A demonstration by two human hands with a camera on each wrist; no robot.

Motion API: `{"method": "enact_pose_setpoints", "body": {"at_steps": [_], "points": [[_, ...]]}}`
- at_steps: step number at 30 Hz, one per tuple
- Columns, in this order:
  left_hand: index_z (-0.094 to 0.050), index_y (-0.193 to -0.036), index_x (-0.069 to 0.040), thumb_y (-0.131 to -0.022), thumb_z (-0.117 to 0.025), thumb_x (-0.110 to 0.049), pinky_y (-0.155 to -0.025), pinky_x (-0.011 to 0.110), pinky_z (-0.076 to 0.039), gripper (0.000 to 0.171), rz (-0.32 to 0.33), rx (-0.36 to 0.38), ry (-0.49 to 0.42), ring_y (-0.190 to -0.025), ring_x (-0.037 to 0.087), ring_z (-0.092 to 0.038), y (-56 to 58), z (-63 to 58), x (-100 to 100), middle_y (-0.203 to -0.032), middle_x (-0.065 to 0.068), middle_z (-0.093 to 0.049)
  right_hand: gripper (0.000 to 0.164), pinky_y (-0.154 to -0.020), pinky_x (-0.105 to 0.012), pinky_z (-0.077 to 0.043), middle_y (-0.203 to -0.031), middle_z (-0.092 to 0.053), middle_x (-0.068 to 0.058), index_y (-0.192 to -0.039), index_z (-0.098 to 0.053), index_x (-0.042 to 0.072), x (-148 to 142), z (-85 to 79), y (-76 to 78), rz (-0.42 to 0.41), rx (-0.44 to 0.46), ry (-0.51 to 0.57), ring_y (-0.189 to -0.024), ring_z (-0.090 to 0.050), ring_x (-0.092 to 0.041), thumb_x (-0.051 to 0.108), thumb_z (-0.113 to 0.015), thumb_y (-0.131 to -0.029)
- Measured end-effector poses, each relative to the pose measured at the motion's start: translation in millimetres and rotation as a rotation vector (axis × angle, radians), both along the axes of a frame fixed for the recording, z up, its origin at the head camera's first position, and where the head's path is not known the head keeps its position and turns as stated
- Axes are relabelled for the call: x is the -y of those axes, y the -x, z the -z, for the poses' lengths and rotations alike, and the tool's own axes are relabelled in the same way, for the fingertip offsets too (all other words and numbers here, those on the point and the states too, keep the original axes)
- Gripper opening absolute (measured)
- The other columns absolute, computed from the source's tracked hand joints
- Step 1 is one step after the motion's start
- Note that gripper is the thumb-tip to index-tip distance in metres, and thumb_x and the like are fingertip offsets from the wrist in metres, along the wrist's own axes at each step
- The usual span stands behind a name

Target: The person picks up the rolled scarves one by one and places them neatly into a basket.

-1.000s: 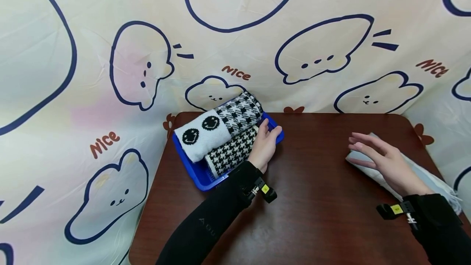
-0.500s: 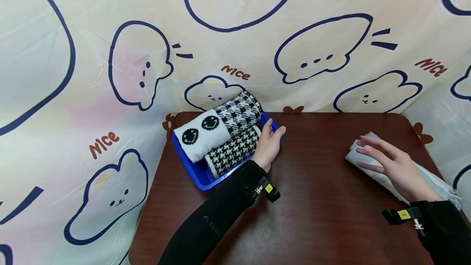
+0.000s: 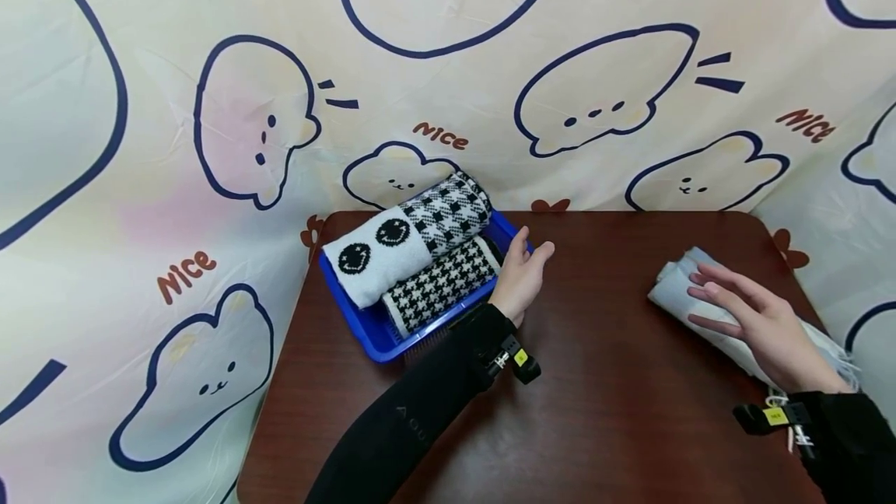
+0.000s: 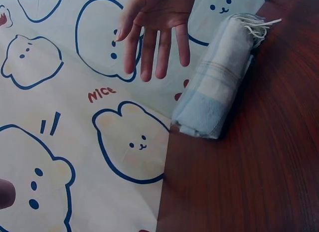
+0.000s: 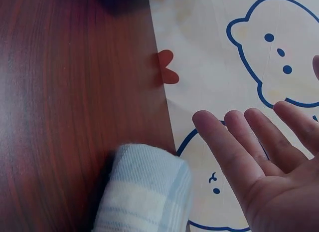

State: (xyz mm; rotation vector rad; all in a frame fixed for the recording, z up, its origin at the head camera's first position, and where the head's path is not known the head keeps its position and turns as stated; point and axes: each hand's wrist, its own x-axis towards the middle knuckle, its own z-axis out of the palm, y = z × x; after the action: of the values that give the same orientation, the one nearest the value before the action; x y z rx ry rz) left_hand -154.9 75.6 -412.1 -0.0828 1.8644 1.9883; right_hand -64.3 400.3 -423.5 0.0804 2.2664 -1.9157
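In the head view a blue plastic basket (image 3: 376, 348) holds two rolled towels: a white roll (image 3: 392, 259) with smiley faces and black checks, and a black-and-white houndstooth one (image 3: 442, 282). Beside the basket's right end is my left hand (image 3: 519, 280), its fingers loosely extended and overlapping the rim in this view. On the right lies a rolled pale blue and white scarf (image 3: 689, 286) with fringe, also seen in the left wrist view (scarf (image 4: 214, 87)). Over it hovers my right hand (image 3: 766, 329), fingers spread. The right wrist view shows the same hand (image 5: 271, 177) beside the scarf's end (image 5: 147, 187).
All of this rests on a dark brown wooden table (image 3: 602, 411). Behind and along the left and right sides hangs a cream cloth backdrop (image 3: 490, 99) printed with blue cartoon outlines. A small camera sits on each wrist.
My left hand has drawn slightly right, off the houndstooth towel and the basket's end. The right hand has shifted a little right and down over the scarf. The basket stays put.
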Motion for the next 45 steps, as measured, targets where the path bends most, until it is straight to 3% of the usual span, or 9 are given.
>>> {"method": "enact_pose_setpoints", "body": {"at_steps": [12, 24, 33, 45], "points": [[-0.026, -0.152, -0.032, -0.096, -0.053, -0.047, -0.113, 0.041, -0.031, 0.064, 0.034, 0.007, 0.045, -0.143, 0.020, -0.027, -1.8, 3.3, -15.0, -0.157, -0.007, -0.026, 0.049, -0.075, -0.025, -0.058, -0.135, -0.053, 0.008, -0.151, -0.030, 0.010, -16.6, 2.8, -15.4, 0.010, -0.032, 0.132, -0.110, -0.060, 0.001, 0.013, -0.043, -0.104], [-0.028, -0.152, -0.031, -0.095, -0.053, -0.049, -0.111, 0.042, -0.033, 0.064, 0.059, 0.016, 0.095, -0.140, 0.019, -0.033, -1.2, 10.9, -33.9, -0.155, -0.001, -0.032, 0.051, -0.073, -0.024, -0.058, -0.138, -0.043, -0.001, -0.151, -0.032, 0.013, -27.7, 3.8, -31.4, 0.114, -0.043, 0.020, -0.110, -0.058, 0.005, 0.018, -0.047, -0.102], [-0.032, -0.150, -0.032, -0.095, -0.053, -0.052, -0.110, 0.045, -0.034, 0.063, 0.068, 0.018, 0.145, -0.138, 0.019, -0.037, -3.8, 12.1, -47.3, -0.152, -0.003, -0.036, 0.052, -0.068, -0.022, -0.057, -0.132, -0.048, 0.004, -0.151, -0.031, 0.016, -37.4, 2.3, -42.2, 0.172, -0.031, -0.041, -0.104, -0.059, 0.008, 0.022, -0.047, -0.102], [-0.033, -0.149, -0.034, -0.094, -0.054, -0.051, -0.109, 0.043, -0.035, 0.062, 0.070, 0.022, 0.189, -0.137, 0.018, -0.038, -8.0, 17.2, -63.2, -0.151, -0.003, -0.039, 0.052, -0.069, -0.021, -0.057, -0.140, -0.044, 0.006, -0.153, -0.026, 0.016, -53.0, 9.0, -58.4, 0.192, -0.068, 0.017, -0.107, -0.057, 0.009, 0.017, -0.043, -0.104]]}}
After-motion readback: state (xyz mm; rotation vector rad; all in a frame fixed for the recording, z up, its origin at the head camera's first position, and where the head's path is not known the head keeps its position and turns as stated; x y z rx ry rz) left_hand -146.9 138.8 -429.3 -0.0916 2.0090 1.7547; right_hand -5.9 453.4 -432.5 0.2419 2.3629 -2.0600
